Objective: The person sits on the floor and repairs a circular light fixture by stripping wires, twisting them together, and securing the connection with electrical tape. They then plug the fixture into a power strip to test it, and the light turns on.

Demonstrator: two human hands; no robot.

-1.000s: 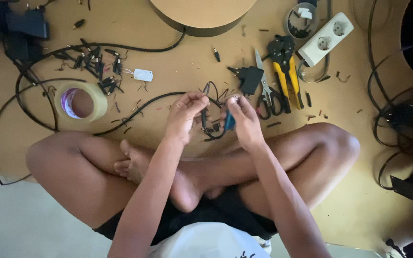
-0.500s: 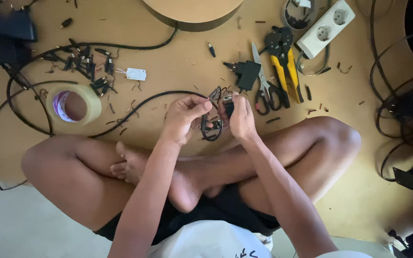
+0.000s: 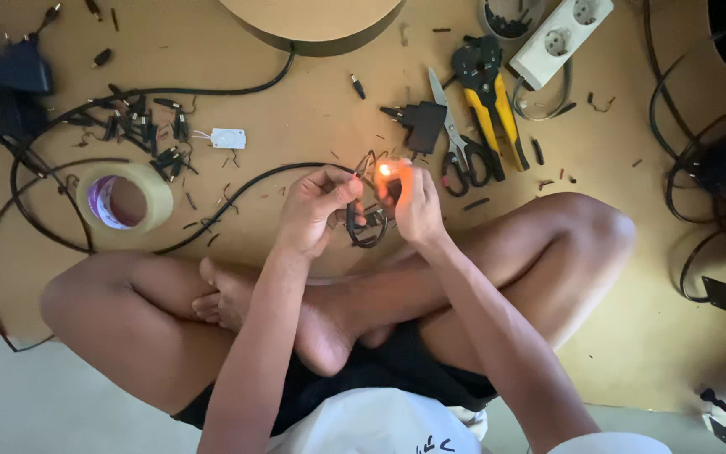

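Left hand (image 3: 317, 206) pinching black wire (image 3: 361, 225); right hand (image 3: 413, 202) closed on lit lighter (image 3: 386, 171); best kept flame brief, fingers clear.

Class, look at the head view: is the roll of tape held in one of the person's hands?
No: the roll of tape lies on the floor, apart from the left hand and right hand.

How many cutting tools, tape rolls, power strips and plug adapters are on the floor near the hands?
Scissors: 1
Yellow-handled stripping pliers: 1
Tape roll: 1
White power strip: 1
Black plug adapter: 1
Total: 5
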